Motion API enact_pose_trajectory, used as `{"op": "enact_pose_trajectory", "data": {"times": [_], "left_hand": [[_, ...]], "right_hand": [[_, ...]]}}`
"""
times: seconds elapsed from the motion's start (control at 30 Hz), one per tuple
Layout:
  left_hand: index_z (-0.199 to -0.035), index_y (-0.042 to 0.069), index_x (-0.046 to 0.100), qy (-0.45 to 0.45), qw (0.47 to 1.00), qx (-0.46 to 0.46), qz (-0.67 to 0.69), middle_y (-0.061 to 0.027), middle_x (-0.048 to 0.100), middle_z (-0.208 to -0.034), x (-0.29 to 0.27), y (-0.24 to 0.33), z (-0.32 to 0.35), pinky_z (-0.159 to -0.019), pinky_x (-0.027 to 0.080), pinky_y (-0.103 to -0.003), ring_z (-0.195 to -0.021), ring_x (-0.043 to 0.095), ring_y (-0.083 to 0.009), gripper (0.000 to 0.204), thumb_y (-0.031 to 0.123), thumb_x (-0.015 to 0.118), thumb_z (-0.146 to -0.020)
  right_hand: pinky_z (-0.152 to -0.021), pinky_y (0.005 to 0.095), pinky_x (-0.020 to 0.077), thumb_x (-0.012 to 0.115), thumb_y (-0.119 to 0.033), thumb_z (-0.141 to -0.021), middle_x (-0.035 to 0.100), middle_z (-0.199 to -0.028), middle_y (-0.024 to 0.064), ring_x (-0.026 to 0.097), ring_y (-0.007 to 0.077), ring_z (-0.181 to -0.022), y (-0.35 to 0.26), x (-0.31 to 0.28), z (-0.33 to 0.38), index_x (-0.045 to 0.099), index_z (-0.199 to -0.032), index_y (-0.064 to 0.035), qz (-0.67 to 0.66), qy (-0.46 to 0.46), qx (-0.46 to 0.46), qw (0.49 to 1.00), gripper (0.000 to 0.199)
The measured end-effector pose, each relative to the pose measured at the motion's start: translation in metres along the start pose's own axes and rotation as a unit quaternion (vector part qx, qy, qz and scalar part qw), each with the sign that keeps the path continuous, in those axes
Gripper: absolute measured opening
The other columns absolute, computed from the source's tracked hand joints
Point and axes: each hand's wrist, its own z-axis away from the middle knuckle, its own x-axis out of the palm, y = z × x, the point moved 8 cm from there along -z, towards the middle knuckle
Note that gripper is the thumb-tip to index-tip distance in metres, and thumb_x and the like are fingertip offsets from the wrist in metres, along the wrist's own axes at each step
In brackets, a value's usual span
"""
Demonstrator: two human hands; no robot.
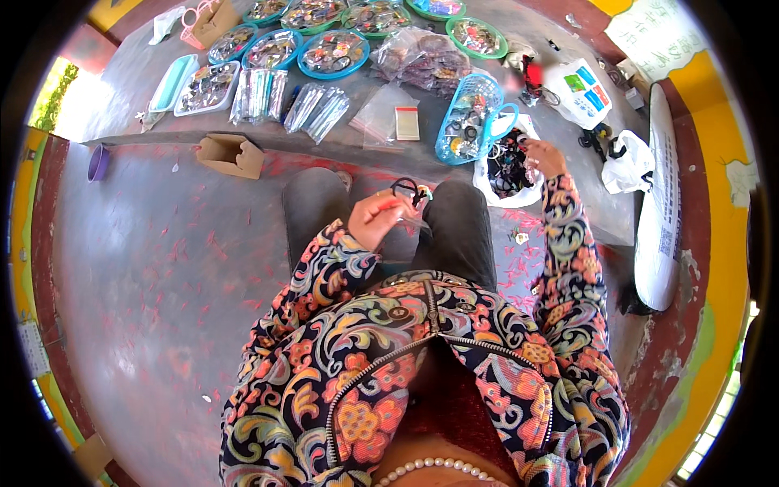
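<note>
I sit on a grey floor with my knees up. My left hand (375,217) is closed on a small clear plastic bag (403,213) with black hair ties (406,190) poking out of its top, held above my lap. My right hand (544,156) reaches forward into a white plastic bag (510,174) full of dark hair ties, fingers pinched on one or more of them. A blue plastic basket (469,118) of mixed hair accessories stands tilted just left of that bag.
On the raised ledge ahead lie blue and green round trays (333,53) of accessories, clear packets (316,107), a white-and-blue bag (581,91) and a knotted white bag (629,161). An open cardboard box (231,154) and a purple cup (98,162) sit at left.
</note>
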Motion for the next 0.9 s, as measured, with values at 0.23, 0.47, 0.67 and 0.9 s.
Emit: {"op": "enact_pose_trajectory", "data": {"times": [0.23, 0.47, 0.67, 0.9], "left_hand": [[-0.081, 0.000, 0.055, -0.004, 0.919, 0.178, -0.352, -0.0133, 0.053, -0.078, 0.021, 0.015, 0.013, -0.060, 0.043, -0.033, -0.068, 0.053, -0.0295, 0.007, 0.003, 0.051, -0.077], [-0.082, -0.002, 0.056, 0.138, 0.861, 0.218, -0.438, -0.0149, 0.055, -0.081, 0.007, 0.030, 0.014, -0.061, 0.045, -0.030, -0.070, 0.056, -0.0283, 0.007, -0.002, 0.053, -0.075], [-0.086, 0.000, 0.057, 0.105, 0.820, 0.224, -0.515, -0.0153, 0.054, -0.093, 0.016, 0.025, 0.013, -0.075, 0.045, -0.035, -0.088, 0.053, -0.0314, 0.015, 0.002, 0.056, -0.071], [-0.090, 0.003, 0.060, -0.016, 0.815, 0.196, -0.545, -0.0055, 0.055, -0.101, 0.039, 0.006, 0.014, -0.079, 0.046, -0.029, -0.096, 0.052, -0.0236, 0.018, 0.006, 0.055, -0.073]], "right_hand": [[-0.072, 0.0261, 0.0415, 0.050, -0.029, -0.085, 0.060, -0.095, 0.0040, 0.056, 0.0130, -0.090, -0.021, 0.207, 0.154, 0.057, -0.100, -0.0059, -0.182, -0.212, 0.057, 0.959, 0.028], [-0.074, 0.0265, 0.0386, 0.051, -0.033, -0.085, 0.059, -0.098, 0.0030, 0.051, 0.0113, -0.093, -0.032, 0.233, 0.171, 0.056, -0.106, -0.0054, -0.190, -0.192, 0.055, 0.961, 0.035], [-0.073, 0.0240, 0.0364, 0.051, -0.034, -0.085, 0.058, -0.103, 0.0035, 0.051, 0.0118, -0.092, -0.055, 0.227, 0.173, 0.057, -0.105, -0.0048, -0.149, -0.157, 0.020, 0.976, 0.036], [-0.063, 0.0262, 0.0379, 0.055, -0.033, -0.082, 0.060, -0.088, 0.0047, 0.053, 0.0135, -0.079, -0.033, 0.244, 0.166, 0.059, -0.097, -0.0043, -0.345, -0.179, 0.140, 0.911, 0.033]]}}
